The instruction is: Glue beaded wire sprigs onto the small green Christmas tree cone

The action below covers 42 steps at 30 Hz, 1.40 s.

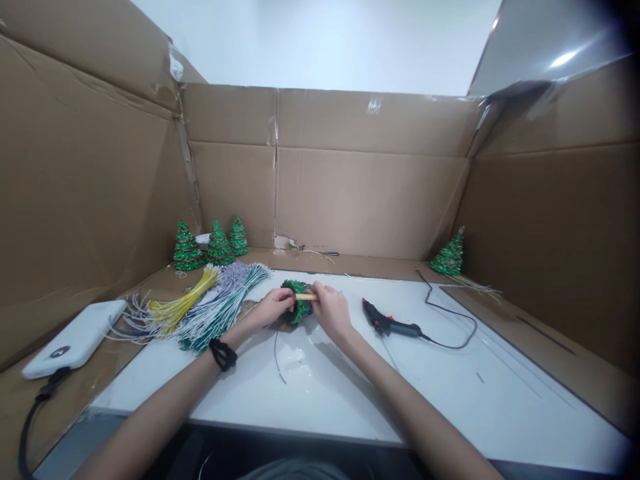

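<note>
Over the middle of the white board, a small green tinsel Christmas tree (300, 315) lies on its side between my hands. My left hand (275, 307) is closed on its left end, with the fingertips partly hidden. A short pale wooden stick (304, 297) crosses in front of the tree. My right hand (331, 310) pinches the right end of the stick, and its fingers also lie close to the tree. One thin dark wire (277, 357) hangs below the tree onto the board. Beneath my left hand is a brown piece (285, 325), mostly covered.
Bundles of white-green wires (225, 307) and yellow wires (187, 303) lie at left, beside a white power bank (75, 339). A black glue gun (390, 321) with a cord rests at right. Several finished trees (186, 248) stand against the cardboard walls (370, 200).
</note>
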Available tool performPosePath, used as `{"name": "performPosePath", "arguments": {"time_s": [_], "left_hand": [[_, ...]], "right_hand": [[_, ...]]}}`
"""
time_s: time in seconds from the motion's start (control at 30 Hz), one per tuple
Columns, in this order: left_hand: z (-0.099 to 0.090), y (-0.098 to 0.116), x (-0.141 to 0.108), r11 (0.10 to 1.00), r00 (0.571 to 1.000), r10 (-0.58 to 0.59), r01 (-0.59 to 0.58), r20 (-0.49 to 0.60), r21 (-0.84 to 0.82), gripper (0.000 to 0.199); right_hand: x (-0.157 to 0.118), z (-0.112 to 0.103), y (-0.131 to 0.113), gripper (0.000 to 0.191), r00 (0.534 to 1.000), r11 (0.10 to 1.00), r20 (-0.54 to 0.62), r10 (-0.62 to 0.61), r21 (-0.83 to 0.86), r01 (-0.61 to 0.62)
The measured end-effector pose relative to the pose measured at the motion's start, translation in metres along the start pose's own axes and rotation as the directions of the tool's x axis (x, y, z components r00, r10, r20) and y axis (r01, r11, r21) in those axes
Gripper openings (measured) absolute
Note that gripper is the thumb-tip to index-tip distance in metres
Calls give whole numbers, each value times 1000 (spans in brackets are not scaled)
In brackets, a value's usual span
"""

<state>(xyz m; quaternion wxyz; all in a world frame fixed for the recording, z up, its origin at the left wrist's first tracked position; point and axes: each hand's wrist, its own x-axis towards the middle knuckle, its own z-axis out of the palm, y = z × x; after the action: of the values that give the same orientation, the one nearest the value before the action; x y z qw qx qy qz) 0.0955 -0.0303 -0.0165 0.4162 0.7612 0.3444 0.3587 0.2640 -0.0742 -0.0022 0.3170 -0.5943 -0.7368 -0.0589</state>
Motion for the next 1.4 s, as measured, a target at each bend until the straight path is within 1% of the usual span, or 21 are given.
{"name": "performPosePath", "arguments": {"time_s": [0.1, 0.17, 0.23, 0.27, 0.3, 0.33, 0.4, 0.47, 0.53, 0.6, 0.73, 0.83, 0.93, 1.0, 1.07, 1.13, 1.17, 1.2, 1.27, 1.33, 1.4], "left_hand": [[2, 1, 0, 1000, 1000, -6, 6, -15, -12, 21], [4, 0, 0, 1000, 1000, -9, 9, -24, -16, 20], [6, -1, 0, 999, 999, -16, 15, -33, -31, 19], [6, -2, 0, 999, 999, -23, 22, -35, -44, 19], [7, -2, 0, 998, 999, -33, 31, -39, -55, 19], [7, -1, -1, 997, 998, -45, 43, -41, -61, 19], [8, 0, -2, 995, 996, -73, 70, -47, -71, 18], [9, 1, -2, 992, 994, -93, 88, -50, -90, 19], [9, 2, -2, 991, 994, -92, 86, -50, -105, 18], [9, 1, -2, 992, 995, -83, 78, -47, -104, 19], [10, -2, -1, 994, 996, -76, 72, -47, -84, 20], [10, -1, -2, 996, 996, -75, 73, -40, -60, 20], [10, 4, -4, 995, 995, -94, 92, -36, -49, 20], [11, 7, -5, 993, 994, -106, 104, -40, -60, 19], [12, 10, -6, 991, 992, -114, 110, -49, -70, 19], [13, 11, -6, 989, 990, -129, 125, -55, -75, 19], [13, 11, -7, 988, 989, -139, 134, -57, -78, 19], [13, 11, -7, 987, 988, -147, 142, -55, -81, 18], [13, 12, -7, 984, 986, -157, 152, -50, -94, 18], [13, 13, -8, 982, 985, -165, 161, -40, -103, 18], [13, 14, -8, 978, 984, -178, 174, -26, -112, 18]], "right_hand": [[8, -14, 10, 24, 998, 984, 20, 64, 163, -66], [13, -31, 25, 32, 993, 954, -21, 116, 282, -106], [15, -49, 48, 37, 994, 938, -76, 84, 344, -53], [13, -58, 62, 34, 995, 946, -74, 70, 322, -43], [9, -64, 76, 26, 998, 957, -29, 64, 285, -53], [3, -69, 92, 24, 997, 966, 46, 63, 247, -72], [-12, -74, 122, 45, 978, 981, 180, 102, 147, -129], [-28, -73, 147, 55, 927, 969, 307, 217, 47, -243], [-39, -68, 164, 55, 890, 952, 351, 292, -17, -305], [-44, -64, 171, 49, 888, 954, 357, 290, -37, -297], [-44, -59, 167, 31, 900, 978, 383, 209, -57, -203], [-46, -63, 161, 28, 912, 989, 383, 144, -38, -140], [-48, -71, 151, 30, 914, 995, 403, 53, 55, -82], [-48, -73, 138, 30, 922, 987, 385, -33, 160, -31], [-47, -70, 119, 28, 950, 967, 292, -112, 253, 36], [-48, -62, 99, 16, 981, 953, 127, -150, 281, 109], [-49, -57, 89, 10, 983, 948, 42, -177, 275, 158], [-50, -53, 81, 10, 974, 938, -26, -224, 265, 223], [-52, -44, 70, 9, 935, 906, -98, -341, 232, 354], [-53, -38, 66, 5, 897, 877, -120, -425, 189, 441], [-53, -35, 65, 7, 885, 874, -122, -450, 142, 464]]}}
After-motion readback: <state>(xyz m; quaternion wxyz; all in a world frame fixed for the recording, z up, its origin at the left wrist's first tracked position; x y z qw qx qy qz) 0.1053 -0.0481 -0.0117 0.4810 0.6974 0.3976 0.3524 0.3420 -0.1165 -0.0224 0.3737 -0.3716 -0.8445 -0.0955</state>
